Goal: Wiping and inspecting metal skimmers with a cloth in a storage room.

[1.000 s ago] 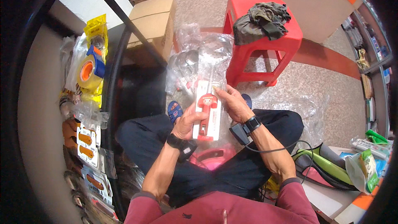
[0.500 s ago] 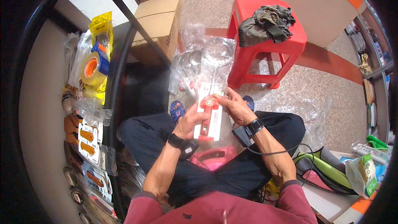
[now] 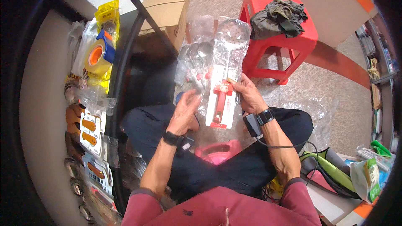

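In my right hand [image 3: 252, 96] is a skimmer [image 3: 233, 34] with a round perforated head, sealed in a clear plastic sleeve. Its red handle [image 3: 220, 102] lies over a white and red card at the near end. My right thumb presses on the card's right edge, with the fingers behind it. To the left of the card, my left hand [image 3: 184, 112] is raised with its fingers extended and holds nothing. Just beyond that hand are more clear-bagged utensils [image 3: 199, 54] with round metal heads, partly behind the skimmer's sleeve.
A red stool [image 3: 278, 48] with a crumpled dark cloth [image 3: 282, 19] stands at the far right. Cardboard boxes [image 3: 167, 6] are at the far left. A dark rack at left holds tape rolls [image 3: 99, 57] and carded goods. Something pink [image 3: 217, 152] sits between my legs; a cable [image 3: 289, 145] hangs from my right wrist.
My left hand has let go of the packaged skimmer and moved away to the left. The right hand still grips the package, which has shifted slightly up and to the right in view.
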`<action>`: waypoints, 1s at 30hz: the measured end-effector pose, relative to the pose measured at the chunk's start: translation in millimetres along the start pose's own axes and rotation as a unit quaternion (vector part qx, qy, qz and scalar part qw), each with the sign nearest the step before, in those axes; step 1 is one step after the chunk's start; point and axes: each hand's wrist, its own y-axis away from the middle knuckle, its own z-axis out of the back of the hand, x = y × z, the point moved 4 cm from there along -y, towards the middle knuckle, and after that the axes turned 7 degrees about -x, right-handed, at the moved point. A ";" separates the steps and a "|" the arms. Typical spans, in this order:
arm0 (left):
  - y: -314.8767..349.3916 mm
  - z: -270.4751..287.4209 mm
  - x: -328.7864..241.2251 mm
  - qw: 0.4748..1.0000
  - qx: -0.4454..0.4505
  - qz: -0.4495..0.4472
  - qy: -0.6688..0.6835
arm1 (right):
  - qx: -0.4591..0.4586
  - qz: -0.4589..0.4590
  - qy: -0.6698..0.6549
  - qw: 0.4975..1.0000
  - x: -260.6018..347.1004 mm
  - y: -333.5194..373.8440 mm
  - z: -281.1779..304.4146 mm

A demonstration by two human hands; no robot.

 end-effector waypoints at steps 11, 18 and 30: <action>16.4 -7.9 -21.4 0.999 0.022 0.035 0.020 | -0.001 0.006 0.002 1.000 -7.0 -5.7 6.4; 37.2 -25.7 -34.9 0.977 -0.084 -0.116 -0.160 | -0.027 0.008 0.010 1.000 -9.8 -6.4 1.4; 38.2 -42.9 -37.0 0.929 -0.035 -0.230 -0.287 | -0.040 0.030 0.013 0.999 -9.9 -5.1 -2.3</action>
